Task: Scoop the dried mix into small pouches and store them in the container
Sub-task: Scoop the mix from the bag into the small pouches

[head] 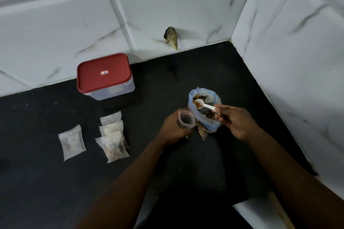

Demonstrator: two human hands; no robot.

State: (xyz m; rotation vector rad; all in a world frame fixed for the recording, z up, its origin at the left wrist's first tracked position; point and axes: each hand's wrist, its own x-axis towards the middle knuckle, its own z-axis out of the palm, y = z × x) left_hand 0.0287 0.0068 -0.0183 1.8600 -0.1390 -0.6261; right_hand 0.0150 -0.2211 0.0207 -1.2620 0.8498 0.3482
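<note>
My left hand (174, 129) grips a small clear pouch (186, 119) upright, its mouth held wide. My right hand (235, 121) pinches the handle of a white plastic spoon (205, 104); its bowl carries brown dried mix and hovers over the open blue-tinted bag of mix (204, 112) just right of the pouch. Three filled pouches (112, 135) lie overlapping on the black counter to the left, and a single flat pouch (72, 142) lies further left. The clear container with a red lid (104, 75) stands closed at the back left.
The black counter (55, 182) meets white marble-look tiled walls behind and to the right, forming a corner (229, 40). A dark hole with a brownish plug (171, 40) sits low on the back wall. The counter's front edge (260, 210) runs at lower right.
</note>
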